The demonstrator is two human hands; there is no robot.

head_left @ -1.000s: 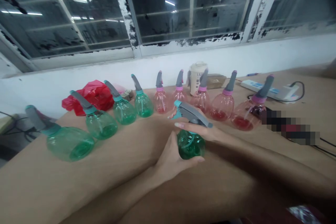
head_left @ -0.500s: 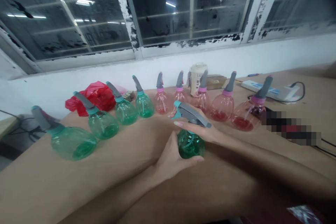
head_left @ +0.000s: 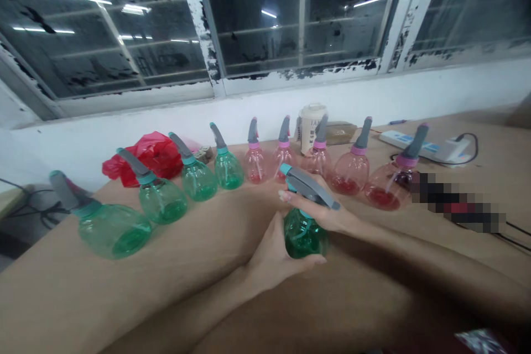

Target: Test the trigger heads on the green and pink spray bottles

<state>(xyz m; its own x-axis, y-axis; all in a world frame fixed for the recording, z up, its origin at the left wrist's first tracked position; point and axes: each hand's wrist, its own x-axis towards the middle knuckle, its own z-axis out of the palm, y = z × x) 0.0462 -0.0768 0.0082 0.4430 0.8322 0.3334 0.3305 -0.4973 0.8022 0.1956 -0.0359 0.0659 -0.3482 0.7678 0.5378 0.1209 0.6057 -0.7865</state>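
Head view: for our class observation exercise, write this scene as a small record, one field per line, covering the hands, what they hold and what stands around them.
Held item: rounded, translucent green plastic spray bottle with grey-and-teal spray head
Left hand: curved around the bottle's body
Right hand: at the neck, under the spray head
Left group: four translucent green spray bottles
Right group: five translucent pink spray bottles
Behind left group: crumpled red plastic bag
Behind right group: beige lidded cup
Surface: brown table
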